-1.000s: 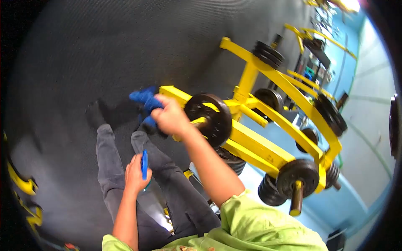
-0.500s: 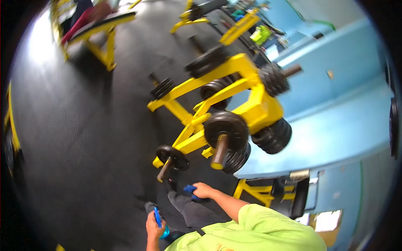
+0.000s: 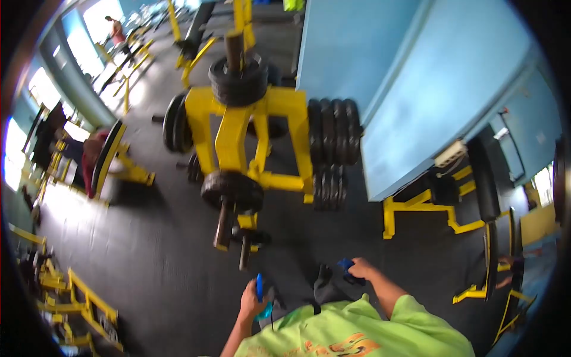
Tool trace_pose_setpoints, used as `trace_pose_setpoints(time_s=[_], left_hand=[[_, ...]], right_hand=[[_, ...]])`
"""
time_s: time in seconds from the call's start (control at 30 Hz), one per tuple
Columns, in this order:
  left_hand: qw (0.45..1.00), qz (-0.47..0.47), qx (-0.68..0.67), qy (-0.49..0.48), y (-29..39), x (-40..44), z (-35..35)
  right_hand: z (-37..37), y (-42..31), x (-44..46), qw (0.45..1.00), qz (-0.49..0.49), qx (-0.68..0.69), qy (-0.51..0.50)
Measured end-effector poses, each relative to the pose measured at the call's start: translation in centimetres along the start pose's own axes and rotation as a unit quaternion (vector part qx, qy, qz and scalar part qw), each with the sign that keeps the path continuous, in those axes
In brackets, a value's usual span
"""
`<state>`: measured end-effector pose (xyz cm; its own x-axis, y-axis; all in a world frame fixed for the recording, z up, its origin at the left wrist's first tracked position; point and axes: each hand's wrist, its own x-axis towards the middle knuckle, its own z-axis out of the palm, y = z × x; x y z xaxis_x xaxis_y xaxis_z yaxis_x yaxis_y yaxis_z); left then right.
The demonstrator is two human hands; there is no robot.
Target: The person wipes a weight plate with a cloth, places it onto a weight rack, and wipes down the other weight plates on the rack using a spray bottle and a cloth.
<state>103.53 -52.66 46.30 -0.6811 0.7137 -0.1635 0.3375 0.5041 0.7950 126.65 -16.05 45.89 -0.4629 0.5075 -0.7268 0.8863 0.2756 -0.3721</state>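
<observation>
My left hand (image 3: 250,300) is wrapped round a spray bottle (image 3: 265,310) with a blue trigger head and a teal body, low in the view. To the right, my right hand (image 3: 360,268) grips a dark blue cloth (image 3: 345,266), part of it hidden by the fingers. Ahead of both hands stands a yellow weight rack (image 3: 232,134). Its nearest post (image 3: 244,253) points towards me, a short way beyond the spray bottle and apart from it. Black plates (image 3: 233,189) hang on the rack's pegs.
A padded yellow bench (image 3: 113,157) with a person (image 3: 90,157) beside it is at left. Another person (image 3: 117,34) is farther back. A blue wall (image 3: 380,143) rises on the right, near a yellow machine (image 3: 416,206). Yellow frames (image 3: 92,297) stand at lower left.
My view has turned and levelled, so the rack now appears upright ahead, with more of the gym visible at left. Both hands keep hold of the spray bottle and the cloth.
</observation>
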Motion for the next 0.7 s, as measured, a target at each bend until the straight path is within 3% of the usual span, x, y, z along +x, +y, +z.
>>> trace_pose_setpoints(time_s=[0.07,0.13,0.3,0.4,0.47,0.63,0.7], left_hand=[[1.0,-0.009,0.005,0.009,2.0,0.1,3.1],[0.996,-0.071,-0.034,-0.049,6.8,1.1,4.1],[0.986,-0.129,-0.094,-0.045,12.6,-0.1,8.0],[0.986,-0.128,-0.082,-0.06,12.9,-1.0,8.9],[0.977,-0.179,-0.108,-0.051,13.4,-1.1,8.5],[0.964,-0.231,-0.091,-0.099,6.5,-2.9,8.1],[0.962,-0.24,-0.084,-0.099,2.8,-3.7,7.6]], right_hand=[[-2.3,1.6,-1.1,0.997,0.033,0.066,-0.001],[-2.4,5.1,0.2,0.987,0.009,0.147,0.065],[-4.0,7.2,2.9,0.948,0.107,0.293,0.059],[-2.8,4.3,5.1,0.934,-0.015,0.355,0.028],[0.2,1.4,6.2,0.93,-0.087,0.355,0.027],[10.8,-8.9,9.8,0.912,-0.187,0.356,-0.083],[16.7,-13.7,12.4,0.906,-0.239,0.348,-0.036]])
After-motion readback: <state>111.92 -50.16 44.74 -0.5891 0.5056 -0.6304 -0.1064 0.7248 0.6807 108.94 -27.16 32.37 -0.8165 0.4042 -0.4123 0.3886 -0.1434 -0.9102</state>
